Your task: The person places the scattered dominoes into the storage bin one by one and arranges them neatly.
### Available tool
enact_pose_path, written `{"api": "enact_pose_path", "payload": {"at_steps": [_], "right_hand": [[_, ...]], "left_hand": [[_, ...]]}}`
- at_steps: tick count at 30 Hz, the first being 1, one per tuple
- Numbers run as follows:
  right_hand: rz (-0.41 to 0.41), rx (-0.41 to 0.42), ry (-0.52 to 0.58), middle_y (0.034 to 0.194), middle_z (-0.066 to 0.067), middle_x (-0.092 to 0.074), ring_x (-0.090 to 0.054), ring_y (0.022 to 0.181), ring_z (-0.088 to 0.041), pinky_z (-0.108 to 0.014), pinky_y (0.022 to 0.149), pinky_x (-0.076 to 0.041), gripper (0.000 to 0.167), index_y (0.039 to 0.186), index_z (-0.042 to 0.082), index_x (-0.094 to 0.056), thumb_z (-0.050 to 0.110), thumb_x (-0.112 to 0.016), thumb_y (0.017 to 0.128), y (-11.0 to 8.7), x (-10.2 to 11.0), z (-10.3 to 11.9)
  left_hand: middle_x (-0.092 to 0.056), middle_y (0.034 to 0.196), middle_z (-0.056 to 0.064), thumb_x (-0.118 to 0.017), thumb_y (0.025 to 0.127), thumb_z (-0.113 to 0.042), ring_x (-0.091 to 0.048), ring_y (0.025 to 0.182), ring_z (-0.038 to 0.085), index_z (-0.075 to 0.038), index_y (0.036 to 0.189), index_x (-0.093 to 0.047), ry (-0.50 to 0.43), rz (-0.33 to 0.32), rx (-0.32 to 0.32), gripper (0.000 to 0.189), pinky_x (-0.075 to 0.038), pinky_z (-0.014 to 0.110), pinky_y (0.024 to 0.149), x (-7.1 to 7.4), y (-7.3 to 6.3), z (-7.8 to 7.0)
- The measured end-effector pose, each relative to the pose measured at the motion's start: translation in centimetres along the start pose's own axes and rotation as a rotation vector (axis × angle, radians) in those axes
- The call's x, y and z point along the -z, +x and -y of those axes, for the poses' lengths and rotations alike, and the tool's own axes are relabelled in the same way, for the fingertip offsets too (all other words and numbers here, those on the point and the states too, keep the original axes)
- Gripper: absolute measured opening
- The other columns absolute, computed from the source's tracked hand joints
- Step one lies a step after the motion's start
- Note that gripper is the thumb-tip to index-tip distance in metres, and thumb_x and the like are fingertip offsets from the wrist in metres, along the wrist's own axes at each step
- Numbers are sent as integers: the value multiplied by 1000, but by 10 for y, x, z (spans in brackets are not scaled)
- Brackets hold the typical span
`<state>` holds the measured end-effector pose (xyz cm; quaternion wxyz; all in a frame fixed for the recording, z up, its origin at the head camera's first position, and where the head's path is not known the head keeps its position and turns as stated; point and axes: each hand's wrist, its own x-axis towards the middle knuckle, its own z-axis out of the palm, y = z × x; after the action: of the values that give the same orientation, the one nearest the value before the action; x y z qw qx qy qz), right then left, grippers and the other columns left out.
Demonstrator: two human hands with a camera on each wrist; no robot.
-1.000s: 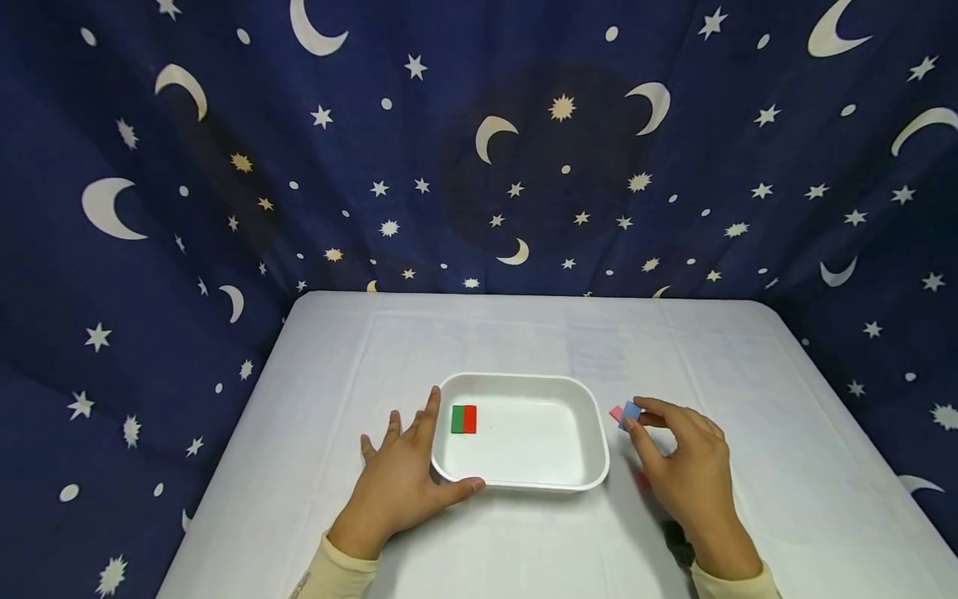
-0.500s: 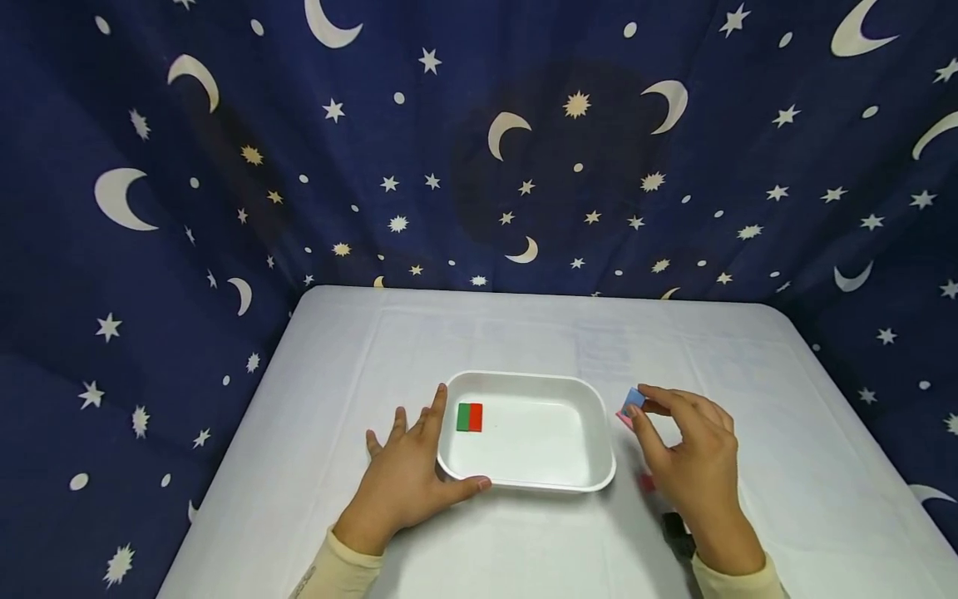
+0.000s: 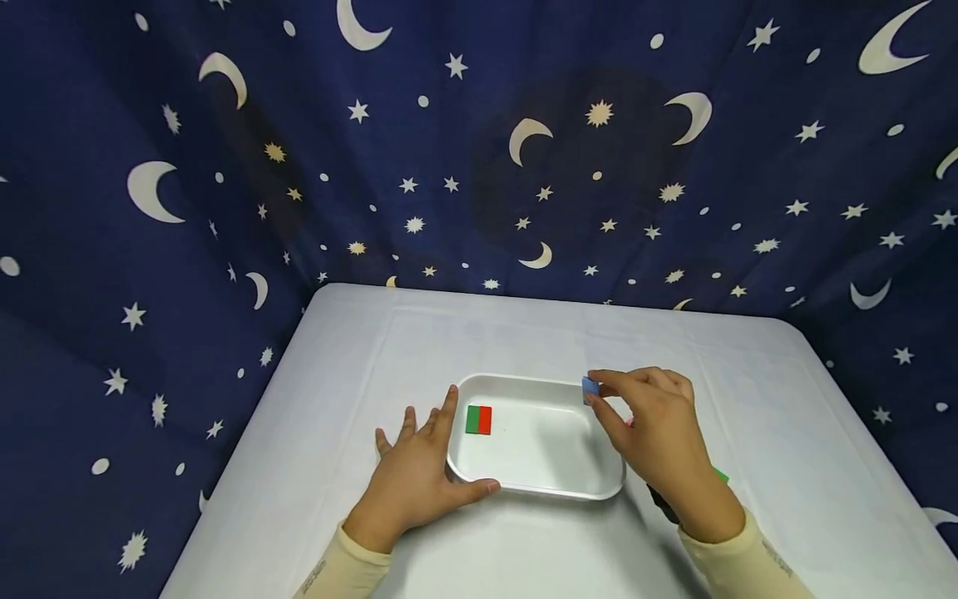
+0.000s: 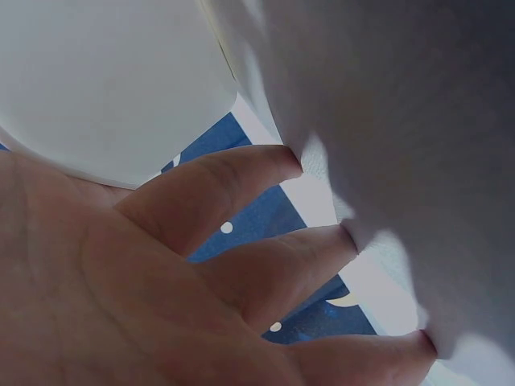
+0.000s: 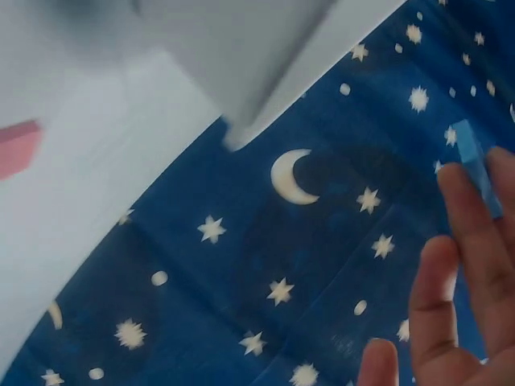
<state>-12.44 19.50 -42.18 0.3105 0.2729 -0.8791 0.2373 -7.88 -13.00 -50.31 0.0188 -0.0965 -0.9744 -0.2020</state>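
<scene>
My left hand (image 3: 419, 482) lies against the left end of a white tray (image 3: 539, 491), its fingers spread and straight; the thumb rests along the near rim. In the left wrist view the fingertips of the left hand (image 4: 185, 265) touch the white tablecloth. My right hand (image 3: 659, 424) pinches a small blue tile (image 3: 590, 389) between thumb and forefinger, over the tray's right end. The right wrist view shows the blue tile (image 5: 475, 165) edge-on at the fingertips. Inside the tray, at the left, a green tile (image 3: 472, 419) and a red tile (image 3: 485, 420) lie side by side.
A pink tile (image 5: 18, 149) lies on the tablecloth right of the tray, mostly hidden behind the right hand in the head view. A green piece (image 3: 721, 474) peeks out beside the right wrist. A dark blue curtain (image 3: 449, 150) with moons and stars stands behind the table.
My right hand has carried the blue tile leftward, from beside the tray to over its right end. The left hand stays at the tray. The head view has shifted slightly.
</scene>
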Motion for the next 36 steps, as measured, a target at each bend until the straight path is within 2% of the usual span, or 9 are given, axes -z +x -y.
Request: {"api": "enact_pose_path", "payload": {"at_steps": [5,13,22,30,36], "right_hand": [[117,52,-58,87,13,-78,-62,83,-15,-55,93,-38,33,113,19,-79,17,-91,82,14,-14,8],[366,96,-118,83,19,-72,-58,84,-13,-51,93,-40,28,111,25,-78,24,-90,86,33,-39,26],[509,147,-129,63,22,-55,-54,74,-10,-49,90,-43,22,109,27,-77,23,-87,90,49,-57,45],[716,89,-141,62,17,-54,-50,60,-8,-41,72,-45,16,102,21,-72,11,-78,91,57,-68,55],[805,15,-15,64,11,-55,-48,55,-10,-32,56,-45,13,95,15,-70,5,-77,90,62,-80,55]], "left_hand": [[-57,153,14,-45,63,-108,-40,143,58,-32,172,-4,7,-13,-7,139,-24,91,97,1,0,0],[-56,154,12,-44,62,-109,-40,144,58,-32,172,-3,10,0,9,140,-24,91,98,0,0,0],[-55,155,12,-44,63,-109,-39,144,58,-31,172,-4,6,6,10,140,-22,91,99,2,-1,-2],[-56,154,12,-44,63,-108,-40,144,58,-32,172,-3,4,3,8,139,-22,91,98,2,-1,-1],[-56,154,13,-44,64,-108,-40,143,58,-32,172,-2,-3,9,8,138,-23,91,98,3,-2,-1]]}}
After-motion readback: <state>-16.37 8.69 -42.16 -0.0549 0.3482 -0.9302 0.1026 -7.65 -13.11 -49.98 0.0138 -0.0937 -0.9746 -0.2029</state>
